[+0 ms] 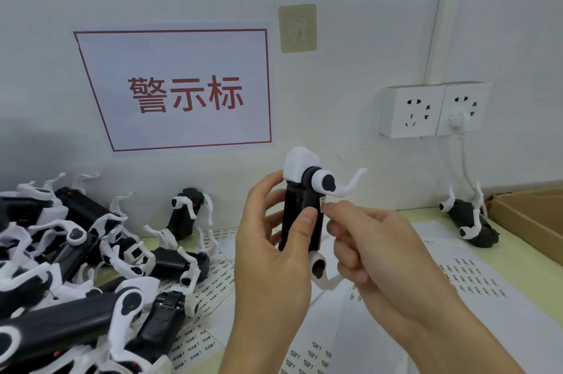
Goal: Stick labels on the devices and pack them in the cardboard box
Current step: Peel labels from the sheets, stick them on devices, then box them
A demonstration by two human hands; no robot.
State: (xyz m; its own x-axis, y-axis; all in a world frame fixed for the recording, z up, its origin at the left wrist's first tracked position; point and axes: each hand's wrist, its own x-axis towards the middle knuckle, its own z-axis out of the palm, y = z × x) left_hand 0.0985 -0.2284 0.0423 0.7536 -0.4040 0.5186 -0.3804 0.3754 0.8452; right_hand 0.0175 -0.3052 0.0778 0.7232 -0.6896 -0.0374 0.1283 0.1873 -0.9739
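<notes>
- Far left of the table [426, 215], a big messy pile of devices [76, 267] is sitting there, black bodies with white hooked arms, all tangled up. Guessing these are the ones waiting for labels, can't actually confirm it.
- Label sheets [213, 282] are lying flat under and next to that pile, with more sheets spreading out toward the right.
- The left hand [274, 251] is gripping the device [300, 215] being worked on, thumb pressing on the front face and fingers wrapping round the back. It's holding it upright, long axis running 12 to 6, white cap up top.
- The label [322, 201] is sitting on the right-hand edge of the body, up near the top just under the white hook joint. Too small to read.
- The right hand [374, 245] is coming in from about 4 o'clock of the device, thumb and index pinching together right at that label, other fingers curling in loosely. So the label is lying at roughly 10 o'clock from the right hand, and that hand is clearly the nearer one for pressing it down.
- My read: the sticking step is in progress, and the edge needs smoothing along the long axis.
- One more device [469, 224] is lying on its own at the back right.
- The cardboard box [530, 215] is sitting at 3 o'clock, well apart from the held device, at the right edge.
</notes>
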